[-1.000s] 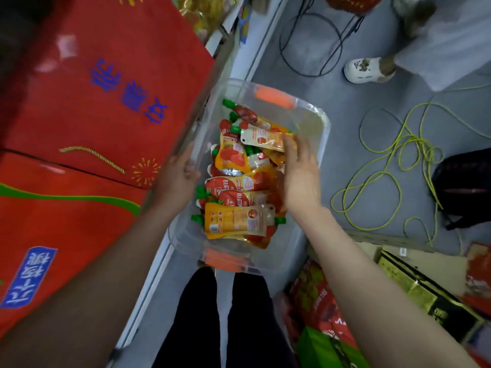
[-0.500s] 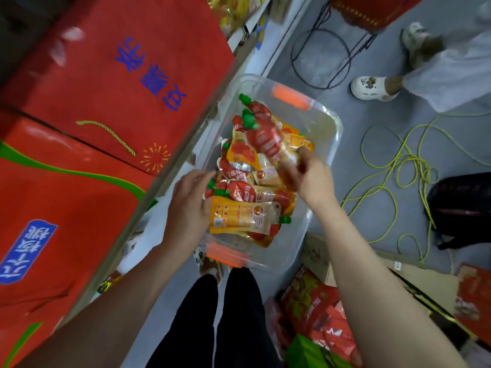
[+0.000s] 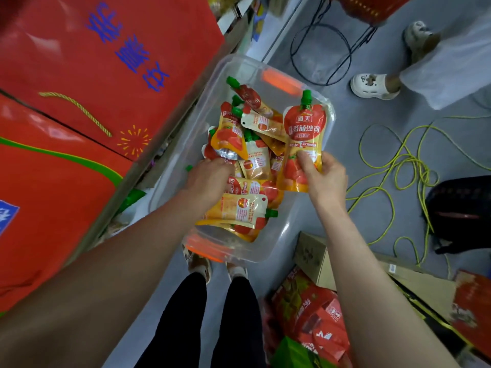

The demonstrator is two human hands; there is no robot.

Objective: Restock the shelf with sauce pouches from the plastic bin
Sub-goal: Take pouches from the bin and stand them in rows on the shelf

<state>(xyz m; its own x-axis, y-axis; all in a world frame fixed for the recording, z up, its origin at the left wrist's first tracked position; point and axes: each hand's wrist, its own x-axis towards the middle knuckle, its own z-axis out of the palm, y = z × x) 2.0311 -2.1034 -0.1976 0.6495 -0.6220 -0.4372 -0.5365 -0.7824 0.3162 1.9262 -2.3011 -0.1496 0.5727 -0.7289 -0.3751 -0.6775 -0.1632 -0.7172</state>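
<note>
One pouch [image 3: 304, 134] up out of the bin [image 3: 279, 236], green cap [image 3: 306, 96] on top, pinched near the bottom edge by the right hand [image 3: 328, 179], thumb pressed on the front, fingers hidden behind. Plenty more in a loose pile [image 3: 233, 208] in the bin, down on the floor [image 3: 372, 112] right beside the shelf [image 3: 113, 208]. Left hand [image 3: 210, 179] down in that pile, fingertips buried among the packs; can't tell whether gripping one or just resting there.

Handling-wise, probably light-ish but squishy: soft film sides, sloshy filling, glossy print, so likely a bit slippery. Held that low, probably wants to flop over at the top once tilted. Better to grab across the middle of the body, or up at the stiff neck under the cap, likely the only rigid bit. No need to baby them, but wouldn't squeeze hard near the cap. Looks like a flat base, so should stand upright on the shelf if set down square.
</note>
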